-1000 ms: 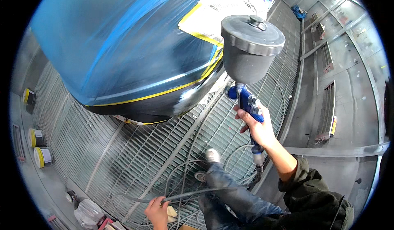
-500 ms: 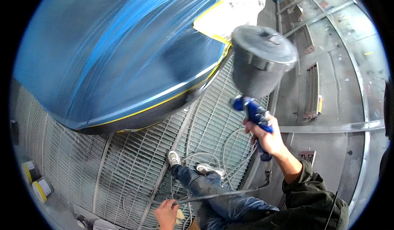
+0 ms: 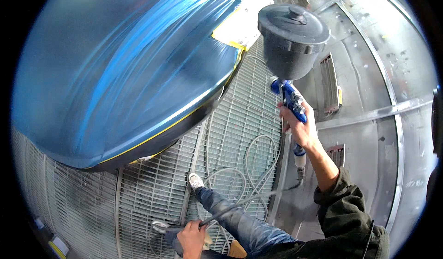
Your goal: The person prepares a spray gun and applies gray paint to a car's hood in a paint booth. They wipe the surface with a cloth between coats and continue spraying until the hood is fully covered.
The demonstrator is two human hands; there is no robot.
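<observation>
My right hand (image 3: 301, 126) is closed round the handle of a blue spray gun (image 3: 291, 103). On top of the gun stands a dark grey, lidded paint cup (image 3: 291, 42), nearly upright. From the bottom of the handle, the grey air hose (image 3: 251, 198) runs across my legs to my left hand (image 3: 191, 238), whose fingers are wrapped round it. To the left of the gun is a vehicle covered in blue masking film (image 3: 124, 69), with yellow tape (image 3: 154, 136) along its dark lower edge. White masking paper (image 3: 235, 23) is taped at its right end. The gun's nozzle points towards the vehicle, apart from it.
Metal grating (image 3: 152, 189) forms the floor, with loops of hose (image 3: 263, 166) lying on it. At the right runs a grey panelled wall (image 3: 355, 153) with a slatted fixture (image 3: 330, 83). A tub (image 3: 59, 246) stands at the lower left edge.
The spray gun has risen slightly in view, and its cup stands more upright. My left hand has shifted a little right with the hose. One foot has stepped to the left.
</observation>
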